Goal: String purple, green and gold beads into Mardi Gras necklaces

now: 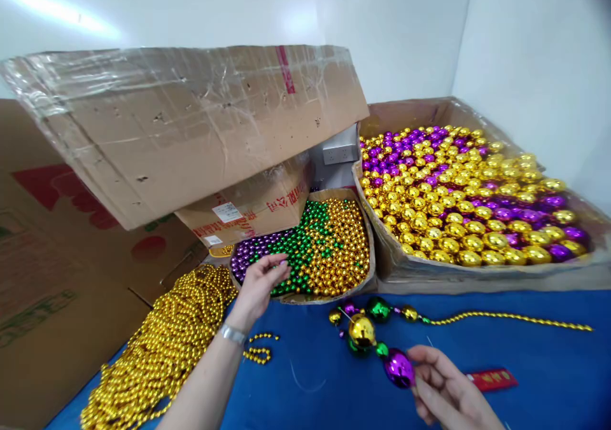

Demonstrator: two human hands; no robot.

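Observation:
My left hand [260, 285], with a silver band on its wrist, is raised in front of a box of small beads [341, 245] in purple, green and gold. Its thumb and fingers are pinched together; what they hold, if anything, is too small to make out. My right hand [442, 382] grips the large purple bead [400, 367] at the near end of a bead strand. Green, gold and purple balls [361, 331] of mixed sizes make up this part of the strand. From them a thin gold bead chain [515, 315] runs to the right across the blue table.
A heap of gold bead chains [162, 347] lies at left, with a short gold piece [260, 353] beside it. Large gold and purple beads fill a big carton [401, 277] at right. A taped cardboard flap [200, 131] overhangs the small beads. A red packet [494, 379] lies near my right hand.

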